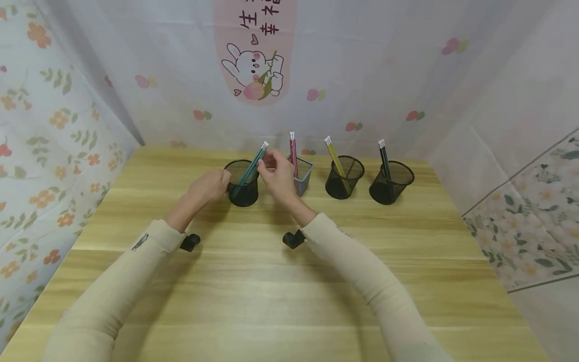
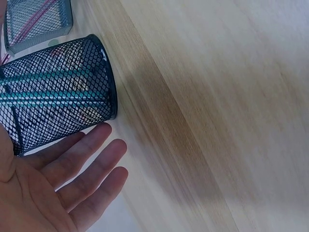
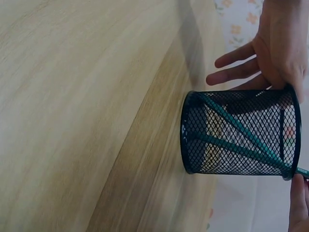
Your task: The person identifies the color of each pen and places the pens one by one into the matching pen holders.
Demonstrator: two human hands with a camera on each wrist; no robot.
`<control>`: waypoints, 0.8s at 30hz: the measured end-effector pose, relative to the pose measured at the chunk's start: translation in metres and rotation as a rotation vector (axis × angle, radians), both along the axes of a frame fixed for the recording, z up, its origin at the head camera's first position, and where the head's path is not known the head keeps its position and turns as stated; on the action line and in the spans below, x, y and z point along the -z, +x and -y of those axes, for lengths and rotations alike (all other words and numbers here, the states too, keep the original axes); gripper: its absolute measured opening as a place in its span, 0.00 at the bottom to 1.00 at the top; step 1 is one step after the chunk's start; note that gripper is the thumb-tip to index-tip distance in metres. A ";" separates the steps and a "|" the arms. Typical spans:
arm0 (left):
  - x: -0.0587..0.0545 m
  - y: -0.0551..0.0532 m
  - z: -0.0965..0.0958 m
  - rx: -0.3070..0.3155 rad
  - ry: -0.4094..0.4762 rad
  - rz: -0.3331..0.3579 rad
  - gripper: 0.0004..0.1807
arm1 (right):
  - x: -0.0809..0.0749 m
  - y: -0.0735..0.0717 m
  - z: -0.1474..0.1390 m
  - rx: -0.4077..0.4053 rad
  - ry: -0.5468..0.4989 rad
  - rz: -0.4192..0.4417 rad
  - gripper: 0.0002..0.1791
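A round black mesh pencil cup (image 1: 244,195) stands left of centre at the back of the table, with teal pencils (image 1: 251,170) leaning to the right inside. My left hand (image 1: 208,187) pinches its rim from the left; in the left wrist view that hand's other fingers (image 2: 79,159) extend alongside the mesh. From the right, my right hand (image 1: 279,178) pinches the upper part of the teal pencils, near their white ends. The right wrist view shows the teal pencils (image 3: 241,126) crossing inside the mesh, their lower ends apart.
Right of the cup stands a grey square mesh holder (image 1: 305,182) with red pencils (image 1: 294,153), partly behind my right hand. Further right are two black mesh cups, one (image 1: 338,187) with yellow pencils, one (image 1: 382,193) with black pencils. A printed curtain (image 1: 362,65) hangs behind the table.
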State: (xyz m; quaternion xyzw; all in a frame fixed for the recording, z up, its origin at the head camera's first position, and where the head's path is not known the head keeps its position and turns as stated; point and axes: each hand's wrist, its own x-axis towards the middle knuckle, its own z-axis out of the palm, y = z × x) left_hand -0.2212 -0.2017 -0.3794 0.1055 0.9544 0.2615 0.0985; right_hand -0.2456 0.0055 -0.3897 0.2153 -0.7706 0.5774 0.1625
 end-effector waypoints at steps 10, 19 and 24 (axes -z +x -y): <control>0.002 -0.001 0.000 0.025 -0.022 -0.018 0.23 | 0.001 0.003 -0.004 0.022 0.053 0.039 0.03; 0.004 -0.002 0.000 0.104 -0.068 -0.062 0.19 | -0.001 0.011 -0.013 0.007 0.164 0.126 0.08; 0.002 0.001 0.003 0.023 0.003 0.024 0.36 | -0.008 0.024 -0.022 -0.035 0.243 0.178 0.18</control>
